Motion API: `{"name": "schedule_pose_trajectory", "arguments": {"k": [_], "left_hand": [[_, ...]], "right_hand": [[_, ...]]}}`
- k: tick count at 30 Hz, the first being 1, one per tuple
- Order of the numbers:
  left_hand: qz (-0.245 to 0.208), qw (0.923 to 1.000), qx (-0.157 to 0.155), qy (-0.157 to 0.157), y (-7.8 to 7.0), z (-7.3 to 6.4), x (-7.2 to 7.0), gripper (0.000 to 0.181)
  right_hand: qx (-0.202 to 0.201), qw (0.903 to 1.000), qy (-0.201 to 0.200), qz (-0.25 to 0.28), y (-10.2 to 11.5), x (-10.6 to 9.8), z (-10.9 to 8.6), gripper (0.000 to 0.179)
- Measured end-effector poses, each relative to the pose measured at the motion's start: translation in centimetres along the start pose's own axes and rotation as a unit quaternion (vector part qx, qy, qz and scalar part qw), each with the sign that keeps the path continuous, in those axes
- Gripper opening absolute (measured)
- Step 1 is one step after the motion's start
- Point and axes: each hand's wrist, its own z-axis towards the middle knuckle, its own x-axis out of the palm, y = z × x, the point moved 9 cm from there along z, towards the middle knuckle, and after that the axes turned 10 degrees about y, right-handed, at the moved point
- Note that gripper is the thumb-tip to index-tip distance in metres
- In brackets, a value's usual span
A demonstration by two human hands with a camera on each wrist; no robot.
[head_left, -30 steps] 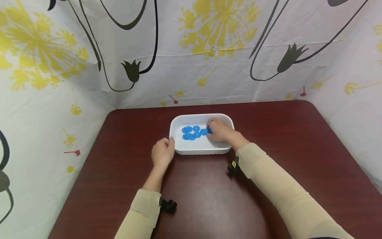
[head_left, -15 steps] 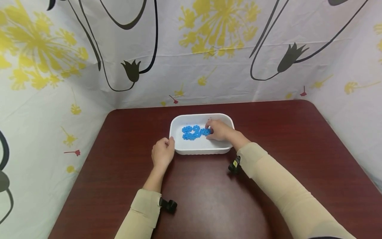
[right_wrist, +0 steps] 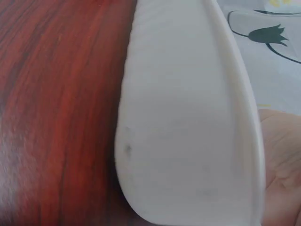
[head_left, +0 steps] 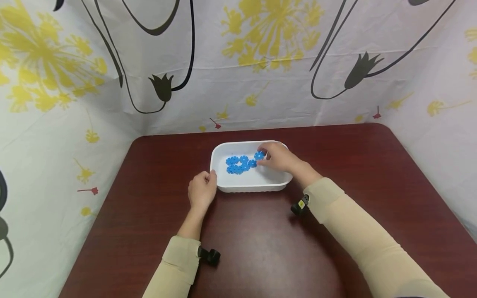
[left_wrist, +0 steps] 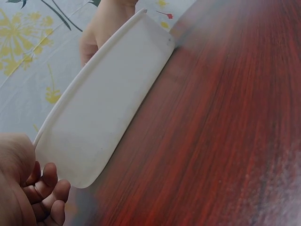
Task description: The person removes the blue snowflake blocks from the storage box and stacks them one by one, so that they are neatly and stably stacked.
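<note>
A white plastic tray stands on the table with several blue snowflake discs clustered in its left half. My right hand is over the tray's right part and pinches one blue snowflake disc between thumb and fingers, just above the others. At the tray's left end, my left hand grips the rim near the front corner. The left wrist view has its curled fingers against the tray's corner. In the right wrist view the tray's wall hides the disc and most of the right hand.
The dark red-brown wooden table extends around the tray on all sides. White cloth with yellow and dark flower prints hangs behind the table and at both sides. A small black camera sits on the left sleeve, another on the right.
My right hand has taken hold of a blue snowflake disc at the right of the cluster and raised it slightly, away from the others. The left hand has stayed at the rim.
</note>
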Motion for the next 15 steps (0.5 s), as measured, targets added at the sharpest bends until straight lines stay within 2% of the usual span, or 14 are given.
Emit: {"name": "schedule_pose_trajectory", "arguments": {"k": [8, 15], "left_hand": [[-0.003, 1.0000, -0.003, 0.002, -0.1, -0.1, -0.1, 0.041], [-0.014, 0.9999, -0.006, 0.003, 0.2, -0.3, -0.1, 0.044]], "right_hand": [[-0.016, 0.9988, -0.045, 0.001, 0.1, -2.3, -1.7, 0.038], [0.008, 0.9975, -0.066, 0.024, -1.5, -3.4, -2.9, 0.043]]}}
